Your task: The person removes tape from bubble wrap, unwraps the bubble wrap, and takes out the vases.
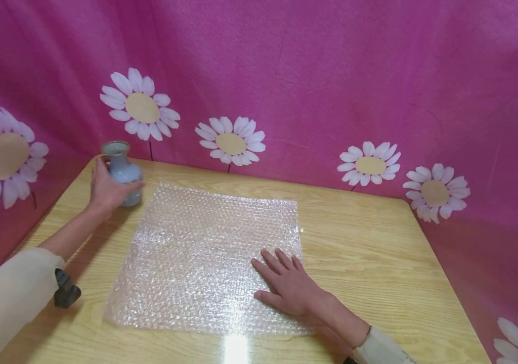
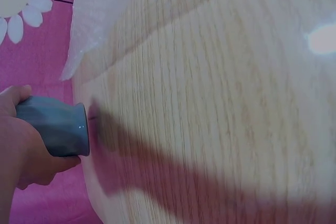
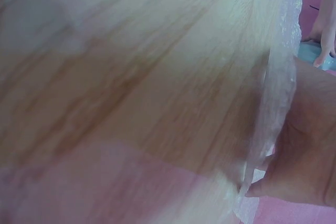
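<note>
A pale blue-grey vase [image 1: 127,174] with a narrow neck and flared, brownish rim is upright at the table's far left corner. My left hand [image 1: 108,188] grips its side, thumb and fingers curled round the body; whether its base touches the table I cannot tell. In the left wrist view the vase [image 2: 55,127] shows its rim and body within the hand [image 2: 23,148]. A sheet of clear bubble wrap [image 1: 195,242] lies spread out right of the vase. My right hand [image 1: 288,287] rests on its right side, fingers spread and fairly straight.
The light wooden table [image 1: 363,242] extends right of the bubble wrap. A magenta cloth [image 1: 295,76] printed with white daisies hangs along the back and both sides. A dark strap device [image 1: 65,289] sits on my left sleeve. Light glares near the table's front edge.
</note>
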Tool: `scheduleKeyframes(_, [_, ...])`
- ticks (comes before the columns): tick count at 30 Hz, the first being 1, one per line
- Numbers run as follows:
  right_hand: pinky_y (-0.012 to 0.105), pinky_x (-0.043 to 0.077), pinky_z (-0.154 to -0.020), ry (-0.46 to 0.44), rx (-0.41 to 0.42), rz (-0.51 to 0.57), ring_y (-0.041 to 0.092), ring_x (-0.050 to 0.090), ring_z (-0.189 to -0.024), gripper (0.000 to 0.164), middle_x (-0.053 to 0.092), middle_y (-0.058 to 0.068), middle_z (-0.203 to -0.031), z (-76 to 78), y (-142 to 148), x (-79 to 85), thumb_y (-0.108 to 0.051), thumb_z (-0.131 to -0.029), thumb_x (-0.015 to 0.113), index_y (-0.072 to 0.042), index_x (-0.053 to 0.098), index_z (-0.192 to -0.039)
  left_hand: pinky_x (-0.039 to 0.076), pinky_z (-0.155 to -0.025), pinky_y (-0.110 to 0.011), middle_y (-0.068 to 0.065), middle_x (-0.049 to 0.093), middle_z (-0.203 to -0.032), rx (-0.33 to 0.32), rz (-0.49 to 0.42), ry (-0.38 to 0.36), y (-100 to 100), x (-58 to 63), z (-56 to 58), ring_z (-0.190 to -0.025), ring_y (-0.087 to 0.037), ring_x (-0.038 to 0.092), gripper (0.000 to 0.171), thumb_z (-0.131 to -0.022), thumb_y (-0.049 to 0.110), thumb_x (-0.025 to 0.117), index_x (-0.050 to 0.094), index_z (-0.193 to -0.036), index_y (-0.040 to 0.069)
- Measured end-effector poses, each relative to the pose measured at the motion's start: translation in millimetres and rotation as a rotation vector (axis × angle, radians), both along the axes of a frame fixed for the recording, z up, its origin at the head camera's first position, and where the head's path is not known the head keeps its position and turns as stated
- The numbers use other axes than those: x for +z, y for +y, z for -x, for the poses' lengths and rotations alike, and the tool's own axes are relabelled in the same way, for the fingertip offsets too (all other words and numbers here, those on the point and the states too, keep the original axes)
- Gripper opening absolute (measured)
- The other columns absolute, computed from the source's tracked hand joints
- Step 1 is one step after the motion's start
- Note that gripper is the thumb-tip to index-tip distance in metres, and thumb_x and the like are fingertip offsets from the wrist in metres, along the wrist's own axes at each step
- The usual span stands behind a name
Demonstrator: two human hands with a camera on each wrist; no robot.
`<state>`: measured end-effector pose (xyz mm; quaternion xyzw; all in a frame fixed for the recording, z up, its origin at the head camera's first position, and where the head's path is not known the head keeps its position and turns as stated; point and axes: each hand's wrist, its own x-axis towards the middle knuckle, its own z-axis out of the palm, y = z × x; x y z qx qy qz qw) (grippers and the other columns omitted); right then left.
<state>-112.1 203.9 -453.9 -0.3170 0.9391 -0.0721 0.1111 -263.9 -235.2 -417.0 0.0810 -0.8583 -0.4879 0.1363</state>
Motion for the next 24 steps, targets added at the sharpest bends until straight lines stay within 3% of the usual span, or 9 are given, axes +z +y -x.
scheduleKeyframes(10, [0.066, 0.011, -0.114, -0.01, 0.0, 0.006, 0.038, 0.007, -0.149, 0.072, 0.012, 0.009, -0.165, 0.8, 0.7, -1.0, -0.062, -0.102, 0.035, -0.024, 0.02, -0.161, 0.032, -0.108, -0.059, -0.03, 0.031, -0.146, 0.03, 0.016, 0.007, -4.0, -5.0, 8.3, -0.131, -0.046, 0.035, 0.1, -0.077, 0.015, 0.085, 0.019, -0.151, 0.002])
scheduleKeyframes(24, [0.066, 0.01, -0.114, 0.007, 0.009, -0.001, 0.04, 0.008, -0.149, 0.073, 0.014, 0.011, -0.164, 1.3, 0.2, -1.1, -0.061, -0.102, 0.037, -0.022, 0.021, -0.161, 0.029, -0.112, -0.057, -0.029, 0.027, -0.149, 0.039, 0.024, 0.018, -10.8, -11.5, 10.7, -0.136, -0.044, 0.031, 0.101, -0.079, 0.015, 0.083, 0.015, -0.153, 0.003])
